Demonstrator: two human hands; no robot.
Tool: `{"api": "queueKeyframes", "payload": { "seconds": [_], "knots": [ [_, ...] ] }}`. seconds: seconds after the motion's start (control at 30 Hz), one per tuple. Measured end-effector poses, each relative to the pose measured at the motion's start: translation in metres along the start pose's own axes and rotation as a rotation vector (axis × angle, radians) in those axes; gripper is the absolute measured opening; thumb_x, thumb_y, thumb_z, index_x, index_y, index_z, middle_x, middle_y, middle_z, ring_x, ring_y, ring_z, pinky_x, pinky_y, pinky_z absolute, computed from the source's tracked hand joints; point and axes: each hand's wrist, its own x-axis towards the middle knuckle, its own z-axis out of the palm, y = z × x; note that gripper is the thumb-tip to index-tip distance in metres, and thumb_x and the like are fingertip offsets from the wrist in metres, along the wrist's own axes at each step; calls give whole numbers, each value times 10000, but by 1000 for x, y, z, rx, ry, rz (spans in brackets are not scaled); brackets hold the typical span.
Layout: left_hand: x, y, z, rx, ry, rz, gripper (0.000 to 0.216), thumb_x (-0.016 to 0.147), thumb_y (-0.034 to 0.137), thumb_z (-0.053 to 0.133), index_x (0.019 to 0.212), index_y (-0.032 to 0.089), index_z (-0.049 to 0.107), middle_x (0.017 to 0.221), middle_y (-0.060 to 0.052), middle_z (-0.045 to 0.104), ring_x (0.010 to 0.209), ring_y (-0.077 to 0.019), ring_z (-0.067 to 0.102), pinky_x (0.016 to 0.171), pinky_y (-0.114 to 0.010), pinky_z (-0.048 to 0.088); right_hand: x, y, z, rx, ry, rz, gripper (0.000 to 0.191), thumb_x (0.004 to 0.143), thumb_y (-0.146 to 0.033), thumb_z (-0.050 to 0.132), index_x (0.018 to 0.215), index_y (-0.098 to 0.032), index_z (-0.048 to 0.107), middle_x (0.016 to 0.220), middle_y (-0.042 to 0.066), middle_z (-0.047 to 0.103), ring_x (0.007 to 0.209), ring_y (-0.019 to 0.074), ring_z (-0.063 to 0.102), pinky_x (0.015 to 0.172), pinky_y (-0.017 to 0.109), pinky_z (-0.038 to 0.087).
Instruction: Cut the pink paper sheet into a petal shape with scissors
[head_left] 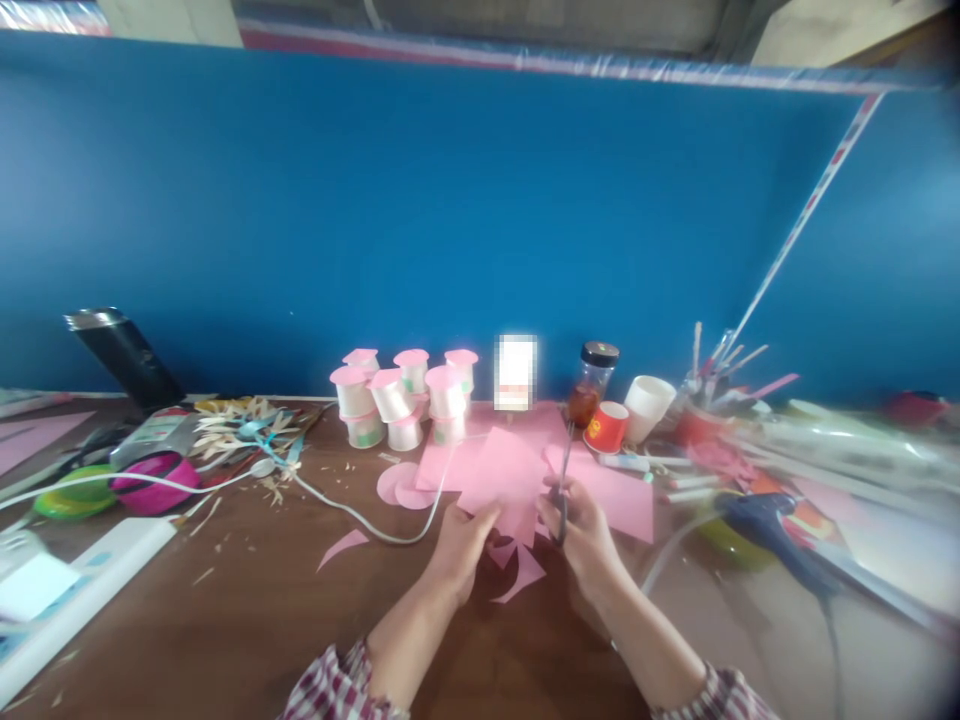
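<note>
My left hand [466, 545] is closed on the lower left edge of a pink sheet of paper [504, 470], thumb on top. In my right hand [581, 525] is a pair of scissors [565, 480], fingers through the handles and blades pointing up and away, just right of the sheet. Larger pink paper [615, 495] lies flat beneath and to the right. Curved pink offcuts [525, 575] rest below the held sheet, and another scrap [343, 546] lies farther left. Two cut pink discs [412, 486] overlap on the table.
Stacked white paper cups with pink tops [405, 400] stand at the back. A propped, blurred-out bright screen [516, 372], a jar of dark liquid [592, 385] and a red cup [606, 427] are behind my hands. A white cable [360, 522] crosses the left; a glue gun [780, 535] lies right.
</note>
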Motion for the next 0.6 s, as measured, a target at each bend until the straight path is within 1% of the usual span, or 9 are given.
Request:
{"api": "queueKeyframes", "payload": {
  "seconds": [0.1, 0.2, 0.3, 0.4, 0.47, 0.6],
  "knots": [
    [1, 6, -3, -69, 0, 4, 401, 639, 435, 691, 865, 107, 641, 681, -63, 638, 564, -161, 570, 525, -277, 464, 0, 0, 0, -13, -24, 1, 346, 657, -322, 709, 925, -192, 533, 672, -17, 559, 569, 133, 546, 506, 228, 435],
    [6, 11, -7, -130, 13, 53, 409, 667, 464, 653, 867, 108, 653, 664, -51, 639, 601, -173, 577, 557, -275, 462, -1, 0, 1, -47, -36, -21, 323, 665, -311, 695, 917, -192, 532, 661, -22, 551, 558, 127, 536, 499, 222, 430],
    [11, 14, -11, -156, 31, 69, 368, 659, 435, 671, 855, 123, 664, 643, -28, 635, 613, -168, 579, 595, -273, 459, 0, 1, 1, -79, -39, -48, 315, 675, -319, 682, 920, -189, 531, 656, -18, 552, 555, 132, 540, 498, 233, 440],
    [15, 11, -15, -134, -6, 34, 345, 614, 410, 712, 799, 123, 661, 655, -41, 642, 589, -168, 585, 578, -287, 461, 1, 5, 0, -89, -42, -58, 324, 681, -316, 679, 936, -187, 526, 669, -9, 562, 576, 144, 555, 514, 244, 456],
    [17, 7, -18, -94, -25, 37, 337, 602, 402, 722, 772, 119, 656, 668, -58, 650, 588, -172, 594, 568, -286, 459, 1, 7, -1, -103, -47, -69, 330, 672, -300, 688, 936, -187, 526, 689, -2, 571, 595, 146, 560, 523, 244, 460],
    [18, 2, -20, -55, -23, 73, 335, 630, 391, 710, 819, 119, 657, 694, -71, 666, 620, -177, 612, 593, -278, 459, 2, 11, 0, -119, -47, -73, 322, 662, -279, 692, 926, -190, 531, 705, 2, 581, 592, 140, 556, 522, 239, 458]
  ]
}}
